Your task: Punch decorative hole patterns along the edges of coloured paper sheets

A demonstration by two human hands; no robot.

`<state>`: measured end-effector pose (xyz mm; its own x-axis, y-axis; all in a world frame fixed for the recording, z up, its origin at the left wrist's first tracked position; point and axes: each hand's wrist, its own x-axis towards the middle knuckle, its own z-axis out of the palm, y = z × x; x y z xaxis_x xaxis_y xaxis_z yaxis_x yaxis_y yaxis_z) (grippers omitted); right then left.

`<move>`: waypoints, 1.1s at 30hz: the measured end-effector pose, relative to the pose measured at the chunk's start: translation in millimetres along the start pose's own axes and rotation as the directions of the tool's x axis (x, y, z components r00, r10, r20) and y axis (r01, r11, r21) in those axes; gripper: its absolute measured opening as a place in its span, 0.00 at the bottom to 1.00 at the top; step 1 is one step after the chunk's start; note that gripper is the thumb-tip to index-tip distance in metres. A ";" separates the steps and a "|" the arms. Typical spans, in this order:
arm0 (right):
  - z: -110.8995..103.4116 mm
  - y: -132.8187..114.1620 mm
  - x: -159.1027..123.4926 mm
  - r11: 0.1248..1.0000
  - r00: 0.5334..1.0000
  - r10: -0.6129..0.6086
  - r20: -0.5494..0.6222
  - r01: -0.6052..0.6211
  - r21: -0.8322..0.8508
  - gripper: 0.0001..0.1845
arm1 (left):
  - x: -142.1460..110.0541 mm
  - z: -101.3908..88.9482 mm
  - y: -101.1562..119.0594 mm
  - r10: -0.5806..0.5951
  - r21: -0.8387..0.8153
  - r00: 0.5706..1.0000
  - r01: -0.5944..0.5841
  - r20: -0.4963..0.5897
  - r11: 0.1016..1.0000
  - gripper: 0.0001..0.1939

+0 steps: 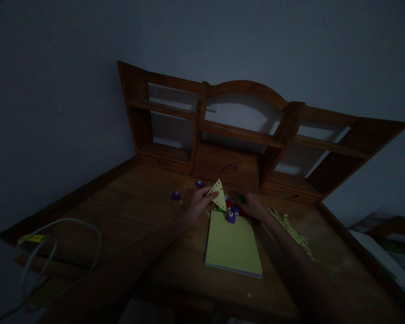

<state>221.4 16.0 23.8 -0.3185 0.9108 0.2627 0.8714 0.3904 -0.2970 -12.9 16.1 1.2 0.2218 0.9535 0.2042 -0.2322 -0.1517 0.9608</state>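
Note:
My left hand [198,200] pinches a folded triangle of yellow paper [218,194] with small holes along its edges, tilted above the desk. My right hand [252,207] reaches in from the right at a cluster of small gadgets. Among these are a purple one with an eye [230,218], a red one [228,204] and a dark green one [240,198] by the right fingers. Darkness hides whether those fingers grip anything. Below the cluster lies a stack of yellow paper [233,245], its top edge partly covered by the gadgets.
Two more purple gadgets, a nearer one [176,195] and a farther one [199,183], stand left among paper bits. Punched yellow strips [292,231] lie right. A wooden shelf unit [232,130] rises behind the desk [138,202]. A white cable [96,243] loops at left.

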 end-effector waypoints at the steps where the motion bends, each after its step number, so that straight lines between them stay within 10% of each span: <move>1: -1.2 0.9 3.4 1.000 0.999 0.007 0.049 -0.006 -0.023 0.19 | 0.6 -0.5 -0.8 -0.005 -0.001 1.000 0.005 -0.003 1.000 0.17; 6: -5.4 3.9 15.0 0.981 0.967 0.086 0.241 -0.040 -0.191 0.15 | -1.0 1.7 -0.3 0.002 0.000 1.000 -0.002 0.006 1.000 0.18; 12: -6.0 5.1 20.5 0.959 0.975 0.161 0.154 -0.118 -0.258 0.11 | 0.6 1.1 -1.9 0.007 0.003 1.000 -0.007 -0.008 1.000 0.18; 16: -10.8 -1.6 10.6 0.959 0.979 0.194 -0.057 -0.178 0.220 0.21 | 2.7 -0.6 -5.7 -0.002 -0.013 1.000 0.002 0.011 1.000 0.18; 19: -7.6 -13.9 -10.0 0.655 0.955 0.296 0.006 -0.208 0.726 0.26 | 0.3 1.7 -4.2 -0.028 -0.036 0.999 0.030 0.040 0.999 0.18; 23: 7.4 -29.4 -43.7 0.324 0.920 0.391 -0.033 -0.104 0.940 0.17 | -4.2 6.0 -0.9 -0.064 -0.067 0.986 0.075 0.157 0.995 0.19; 33: 13.1 -41.7 -65.7 0.106 0.938 0.339 0.064 -0.106 0.989 0.27 | -8.2 8.3 -7.5 -0.105 0.050 0.943 0.094 0.317 0.994 0.16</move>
<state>201.1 -58.3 6.9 -0.0272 0.9959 0.0868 -0.2430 0.0777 -0.9669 -5.2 7.3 -6.1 0.5333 0.8323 0.1512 -0.1627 -0.0745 0.9839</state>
